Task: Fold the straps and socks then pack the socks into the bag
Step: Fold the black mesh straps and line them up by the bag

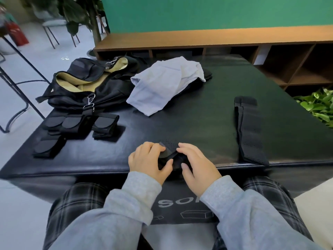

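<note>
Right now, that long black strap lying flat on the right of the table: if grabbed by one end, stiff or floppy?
Probably floppy: the strap lies flat on the table with soft wavy edges. Likely light, since it looks like thin perforated mesh. It seems to be loosely doubled lengthwise, so the layers may separate when lifted; its near end sits at the table edge and could slide off if pushed.

Black table top (pixel 198 112). Black bag (pixel 93 87) at far left, tan lining, silver clips. Pale lilac-grey cloth (pixel 162 87) just right of it. Black folded straps (pixel 79 127) at near left. Black perforated strap (pixel 250 134) at right. Black strap piece (pixel 171 156) between both hands. Grey sleeves (pixel 129 204). Dark plaid trousers (pixel 75 201), pale lines. Green wall (pixel 216 11), brown shelf (pixel 216 37), green leaves (pixel 319 105).
</note>
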### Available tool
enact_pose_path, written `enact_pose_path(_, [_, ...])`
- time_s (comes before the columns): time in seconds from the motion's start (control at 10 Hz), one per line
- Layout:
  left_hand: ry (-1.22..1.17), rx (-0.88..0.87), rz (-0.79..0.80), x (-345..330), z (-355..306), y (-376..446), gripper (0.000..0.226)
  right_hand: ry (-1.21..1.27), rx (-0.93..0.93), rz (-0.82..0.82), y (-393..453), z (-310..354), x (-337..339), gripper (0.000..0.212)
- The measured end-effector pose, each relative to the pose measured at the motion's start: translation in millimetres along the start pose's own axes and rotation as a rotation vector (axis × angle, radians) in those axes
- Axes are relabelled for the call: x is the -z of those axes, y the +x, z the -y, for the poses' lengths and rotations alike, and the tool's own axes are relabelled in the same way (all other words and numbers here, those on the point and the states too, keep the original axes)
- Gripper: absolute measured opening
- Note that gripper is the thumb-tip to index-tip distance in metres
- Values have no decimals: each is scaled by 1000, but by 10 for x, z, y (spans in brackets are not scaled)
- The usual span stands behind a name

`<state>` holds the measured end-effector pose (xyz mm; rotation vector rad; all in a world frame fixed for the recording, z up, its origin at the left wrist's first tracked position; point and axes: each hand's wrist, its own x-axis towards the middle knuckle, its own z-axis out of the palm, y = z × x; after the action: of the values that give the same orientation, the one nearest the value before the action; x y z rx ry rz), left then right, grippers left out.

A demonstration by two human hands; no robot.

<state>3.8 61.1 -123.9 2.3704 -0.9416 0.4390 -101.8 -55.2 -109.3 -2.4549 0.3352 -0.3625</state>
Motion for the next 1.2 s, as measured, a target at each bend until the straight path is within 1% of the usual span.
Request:
enact_pose_path(0.1, [-18, 88, 18, 96, 165, 9, 37, -63, 30, 107, 112, 210, -68, 45])
enact_pose_path(0.2, [-64, 262, -7, 253, 370, -3, 29, -237, 102, 218, 218, 391, -198, 52])
enact_pose_path(0.3, [-62, 401, -28, 412, 585, -8, 25, -454, 135, 265, 254, 478, -349, 64])
enact_pose_path(0.4, [-77, 451, -62, 524, 802, -20, 25, -528, 140, 257, 303, 505, -436, 72])
enact_pose_path(0.5, [-73, 514, -106, 617, 974, -35, 25, -543, 140, 282, 380, 511, -471, 73])
enact_pose_path(0.6, [-58, 564, -146, 684, 1094, -54, 25, -576, 155, 287, 402, 537, -494, 91])
enact_pose_path(0.7, [-30, 599, -210, 728, 1228, -61, 26, -586, 144, 282, 398, 544, -507, 92])
enact_pose_path(0.8, [28, 623, -249, 749, 1373, -33, 19, -601, 141, 283, 397, 555, -508, 92])
enact_pose_path(1.0, [47, 671, -286, 774, 1425, -4, 13, -629, 125, 285, 398, 553, -529, 91])
enact_pose_path(1.1, [42, 635, -295, 761, 1366, -34, 14, -629, 127, 283, 392, 550, -517, 91])
enact_pose_path(1.2, [52, 582, -315, 778, 1277, -72, 12, -589, 133, 276, 389, 538, -495, 78])
